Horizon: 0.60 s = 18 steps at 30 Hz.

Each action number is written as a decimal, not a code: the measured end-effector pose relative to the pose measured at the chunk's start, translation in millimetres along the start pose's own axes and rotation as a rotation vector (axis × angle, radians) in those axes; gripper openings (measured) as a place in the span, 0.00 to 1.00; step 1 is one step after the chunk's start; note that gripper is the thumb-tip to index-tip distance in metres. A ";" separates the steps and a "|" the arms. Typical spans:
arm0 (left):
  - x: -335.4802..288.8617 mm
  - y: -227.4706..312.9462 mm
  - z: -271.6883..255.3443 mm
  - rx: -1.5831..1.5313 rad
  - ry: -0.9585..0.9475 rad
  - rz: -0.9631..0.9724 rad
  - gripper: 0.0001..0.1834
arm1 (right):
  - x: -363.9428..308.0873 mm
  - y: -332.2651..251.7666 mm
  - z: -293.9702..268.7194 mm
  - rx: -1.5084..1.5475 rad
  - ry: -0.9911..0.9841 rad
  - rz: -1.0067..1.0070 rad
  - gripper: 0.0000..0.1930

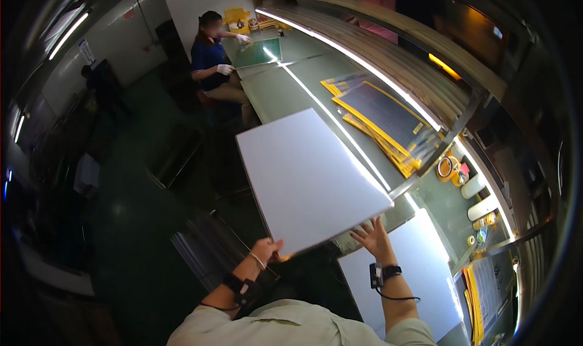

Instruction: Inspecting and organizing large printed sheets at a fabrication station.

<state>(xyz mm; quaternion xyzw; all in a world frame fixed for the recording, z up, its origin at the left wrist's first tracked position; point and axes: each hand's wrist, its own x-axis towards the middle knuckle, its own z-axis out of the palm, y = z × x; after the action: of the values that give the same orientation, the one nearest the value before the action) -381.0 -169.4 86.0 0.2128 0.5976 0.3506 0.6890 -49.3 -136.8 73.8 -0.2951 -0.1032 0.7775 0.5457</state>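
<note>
The person holds a large white sheet with both hands, tilted over the near end of a long green workbench. The left hand is closed on the lower left corner of the sheet, thumb on top. The right hand is open, with the fingers spread under the lower right edge, touching it. A dark band with a small device is on each wrist.

Under and to the right of the held sheet lies a second white panel flat on the bench. Further along the bench, past the far edge of the sheet, rests a stack of dark rectangular sheets with yellow borders, partly fanned out. At its right side, near the corner, sits a small yellowish label, too small to make out. To the right of this stack, behind a metal bar, there are rolls of tape, two white cylinders and a small yellow can. At the lower right edge more yellow-bordered sheets lie in a pile.

A bright strip light runs above the bench along a shelf. At the far end another person in a dark blue top and white gloves sits beside a green mat, with yellow packages behind. On the left wall hangs a small white sign.
</note>
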 end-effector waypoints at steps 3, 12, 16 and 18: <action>-1.8 -11.4 9.6 0.051 -0.102 0.007 0.15 | 55.8 -14.2 -83.2 -0.259 0.334 -0.098 0.14; 25.2 74.5 2.9 0.445 -0.076 0.346 0.33 | -24.5 -136.2 191.6 -1.291 0.246 -0.676 0.20; 35.5 127.9 43.3 -0.690 -0.692 0.391 0.50 | -24.6 -108.9 175.2 -1.754 0.167 -0.589 0.13; 52.2 134.7 61.7 -0.938 -0.795 0.254 0.49 | -15.3 -58.4 186.9 -2.085 -0.327 -0.978 0.17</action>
<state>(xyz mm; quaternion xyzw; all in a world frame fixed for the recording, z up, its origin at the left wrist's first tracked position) -349.7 -33.8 158.8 0.0712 0.0481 0.5488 0.8315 -106.6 -98.1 257.6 -0.4260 -0.8650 0.0511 0.2603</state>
